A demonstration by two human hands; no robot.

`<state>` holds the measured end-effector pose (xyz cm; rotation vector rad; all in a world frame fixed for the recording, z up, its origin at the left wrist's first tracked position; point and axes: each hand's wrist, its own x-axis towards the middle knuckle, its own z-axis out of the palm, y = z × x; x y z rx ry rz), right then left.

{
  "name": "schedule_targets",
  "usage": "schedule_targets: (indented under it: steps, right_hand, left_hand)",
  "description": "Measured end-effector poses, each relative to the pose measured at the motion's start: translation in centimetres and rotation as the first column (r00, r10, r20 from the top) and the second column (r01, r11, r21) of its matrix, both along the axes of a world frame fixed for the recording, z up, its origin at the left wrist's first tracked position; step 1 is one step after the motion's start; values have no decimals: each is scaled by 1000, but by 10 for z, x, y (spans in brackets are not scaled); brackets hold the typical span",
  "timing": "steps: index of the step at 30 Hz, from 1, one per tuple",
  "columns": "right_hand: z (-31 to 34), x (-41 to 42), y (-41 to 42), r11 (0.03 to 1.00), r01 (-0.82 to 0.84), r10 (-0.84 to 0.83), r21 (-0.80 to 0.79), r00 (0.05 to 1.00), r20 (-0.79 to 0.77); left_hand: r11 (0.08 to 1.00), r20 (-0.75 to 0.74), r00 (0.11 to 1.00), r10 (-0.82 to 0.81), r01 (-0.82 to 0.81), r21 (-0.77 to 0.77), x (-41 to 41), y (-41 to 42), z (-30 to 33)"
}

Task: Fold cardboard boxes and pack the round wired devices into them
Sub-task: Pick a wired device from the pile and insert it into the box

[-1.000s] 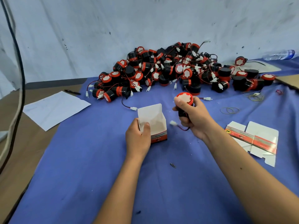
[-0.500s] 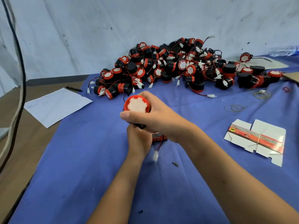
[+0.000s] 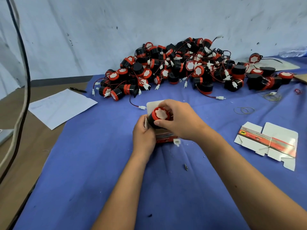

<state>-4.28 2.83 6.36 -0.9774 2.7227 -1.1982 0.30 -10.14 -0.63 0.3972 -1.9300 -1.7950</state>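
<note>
A small white folded box (image 3: 164,138) with a red band stands open on the blue cloth at the centre. My left hand (image 3: 143,136) grips its left side. My right hand (image 3: 178,120) holds a round black device (image 3: 159,117) with a red rim and white face, tilted, at the box's open top. The device's white connector (image 3: 176,142) hangs out beside the box's front right corner. A large heap of the same wired devices (image 3: 182,68) lies at the back of the cloth.
A stack of flat unfolded boxes (image 3: 267,143) lies to the right. Rubber bands (image 3: 244,110) sit further back on the right. White paper (image 3: 61,107) and a pen (image 3: 78,89) lie on the left. Dark cables (image 3: 25,80) hang at the far left.
My right hand brought the device from the right of the box over to its open top and lowered it there. The left hand kept its hold on the box.
</note>
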Motion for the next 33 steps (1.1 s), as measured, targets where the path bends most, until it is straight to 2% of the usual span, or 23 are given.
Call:
schedule_targets:
  steps: [4,9,15,21,23,27,33]
  right_hand:
    - [9,-2,2,989,17,-18,147,1000,4]
    - [13,3,-1,961,80,-57,265,994,-93]
    - [20,13,-9,910,104,-35,401,984,-177]
    - [20,18,-17,870,96,26,483,970,-240]
    - [25,17,-19,849,80,45,523,974,-222]
    - [29,13,-26,740,30,0,672,999,-44]
    - [7,10,-20,818,95,-49,568,994,-95]
  left_hand:
    - [996,15,998,-67,66,60,5,-5,0]
    - [986,18,992,-122,120,112,8,-7,3]
    - [993,55,994,-98,94,75,3,-8,-2]
    - [993,16,994,-110,109,56,3,-5,-3]
    - [994,17,994,-106,106,38,3,-4,-3]
    - [993,24,993,-114,113,33,4,-3,-2]
    - [995,48,994,-99,98,21,4,-2,-2]
